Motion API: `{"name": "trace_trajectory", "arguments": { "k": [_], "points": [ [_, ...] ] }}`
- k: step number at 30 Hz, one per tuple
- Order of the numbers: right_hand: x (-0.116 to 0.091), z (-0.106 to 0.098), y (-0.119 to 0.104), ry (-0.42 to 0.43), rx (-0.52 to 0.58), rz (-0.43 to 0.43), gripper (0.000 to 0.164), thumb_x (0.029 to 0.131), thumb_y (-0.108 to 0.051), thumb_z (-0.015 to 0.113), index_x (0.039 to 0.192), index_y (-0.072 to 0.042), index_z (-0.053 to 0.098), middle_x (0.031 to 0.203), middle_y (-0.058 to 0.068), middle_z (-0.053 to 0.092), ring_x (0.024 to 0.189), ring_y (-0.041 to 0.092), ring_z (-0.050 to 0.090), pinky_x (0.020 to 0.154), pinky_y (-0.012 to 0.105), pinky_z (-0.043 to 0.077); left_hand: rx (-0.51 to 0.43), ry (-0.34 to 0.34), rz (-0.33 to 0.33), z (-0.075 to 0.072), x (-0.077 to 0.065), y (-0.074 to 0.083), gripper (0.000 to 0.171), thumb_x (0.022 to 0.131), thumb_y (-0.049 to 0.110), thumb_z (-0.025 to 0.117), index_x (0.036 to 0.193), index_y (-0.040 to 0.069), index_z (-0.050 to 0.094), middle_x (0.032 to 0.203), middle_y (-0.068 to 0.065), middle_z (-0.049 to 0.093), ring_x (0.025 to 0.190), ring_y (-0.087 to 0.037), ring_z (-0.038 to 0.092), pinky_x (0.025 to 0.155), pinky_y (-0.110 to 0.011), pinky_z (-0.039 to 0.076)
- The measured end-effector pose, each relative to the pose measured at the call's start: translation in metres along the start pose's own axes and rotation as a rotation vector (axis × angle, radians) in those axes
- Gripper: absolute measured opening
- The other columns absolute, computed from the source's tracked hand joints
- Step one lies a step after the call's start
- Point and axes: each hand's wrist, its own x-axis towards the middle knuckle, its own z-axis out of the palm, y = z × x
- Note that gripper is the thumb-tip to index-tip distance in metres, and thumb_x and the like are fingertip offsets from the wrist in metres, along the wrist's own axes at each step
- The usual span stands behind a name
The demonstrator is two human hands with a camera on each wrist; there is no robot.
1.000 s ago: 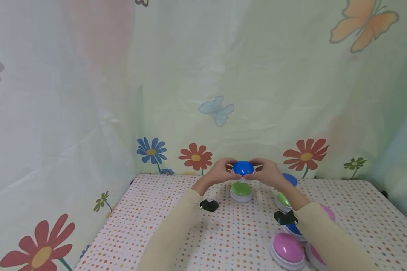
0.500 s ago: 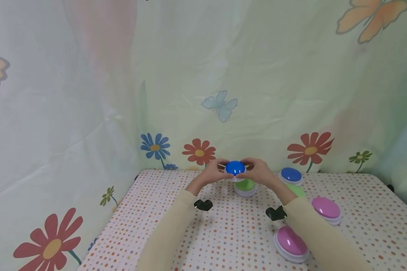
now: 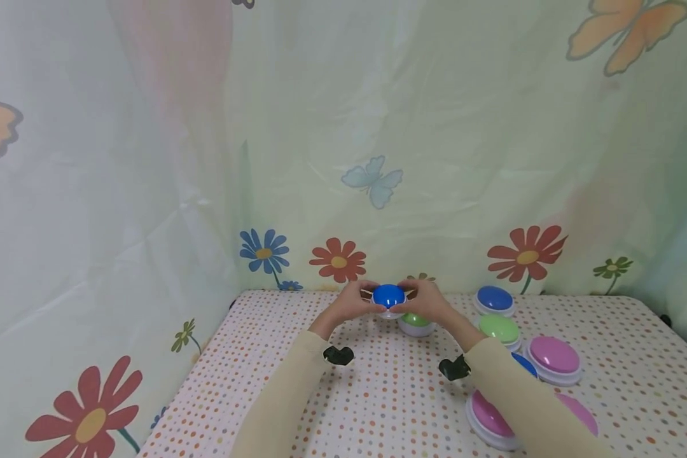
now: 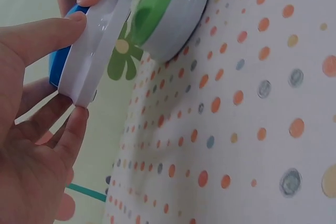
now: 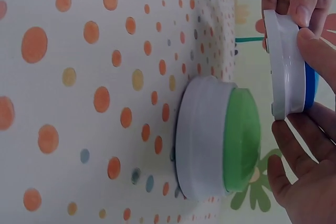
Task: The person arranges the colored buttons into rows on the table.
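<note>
Both hands hold one blue-domed push button (image 3: 388, 296) with a white base, raised off the table. In the head view my left hand (image 3: 352, 301) grips its left side and my right hand (image 3: 428, 300) its right side. The left wrist view shows the thumb of my left hand (image 4: 42, 124) on the white rim (image 4: 97, 45) and fingers around the lower edge. From the right wrist, my right hand (image 5: 307, 150) pinches the opposite side. A green push button (image 3: 416, 323) stands on the table just right of the held one, partly covered by my right hand.
On the right stand another blue button (image 3: 495, 299), a green button (image 3: 499, 329), and several pink ones, one of them (image 3: 554, 356) farther right. My right sleeve partly covers a blue button (image 3: 525, 364) and a pink one (image 3: 488, 416). A patterned curtain (image 3: 435, 127) hangs behind the dotted table (image 3: 389, 401).
Both hands have carried the blue push button left, from above the green button to its left side, and slightly lower. The head view has shifted, so more buttons show at right.
</note>
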Motion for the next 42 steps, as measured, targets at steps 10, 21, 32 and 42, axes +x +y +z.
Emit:
{"name": "trace_trajectory", "arguments": {
  "k": [10,21,32,42],
  "points": [
    [0.01,0.017,-0.001,-0.026,-0.012,0.011,0.06,0.077,-0.022,0.084,0.125,0.004,0.06,0.117,0.019,0.063,0.095,0.03,0.06,0.08,0.041,0.054,-0.016,0.023,-0.052,-0.003,-0.006,-0.019,0.055,0.083,0.025,0.08,0.13,0.007,0.059,0.121,-0.005,0.062,0.105,-0.021,0.059,0.086,-0.032,0.052],
    [0.016,0.027,0.004,-0.049,-0.024,0.027,0.058,0.076,-0.023,0.085,0.123,0.003,0.061,0.116,0.018,0.063,0.096,0.029,0.062,0.079,0.041,0.055,-0.024,0.015,-0.098,-0.001,-0.009,-0.03,0.056,0.083,0.025,0.08,0.132,0.007,0.058,0.122,-0.005,0.061,0.107,-0.022,0.06,0.086,-0.033,0.053],
    [0.02,0.034,0.005,-0.073,-0.081,0.04,0.059,0.077,-0.026,0.084,0.123,0.003,0.061,0.116,0.016,0.063,0.104,0.032,0.058,0.085,0.047,0.052,-0.004,0.017,-0.137,0.001,-0.01,-0.04,0.059,0.082,0.027,0.08,0.133,0.009,0.057,0.122,-0.004,0.061,0.106,-0.022,0.059,0.087,-0.034,0.053],
    [0.02,0.032,0.008,-0.088,-0.063,0.051,0.059,0.076,-0.026,0.085,0.122,0.002,0.062,0.117,0.016,0.064,0.106,0.033,0.058,0.087,0.048,0.051,-0.007,0.016,-0.143,0.003,-0.007,-0.042,0.057,0.082,0.027,0.08,0.131,0.009,0.058,0.121,-0.003,0.061,0.106,-0.021,0.059,0.086,-0.033,0.053]
  ]
}}
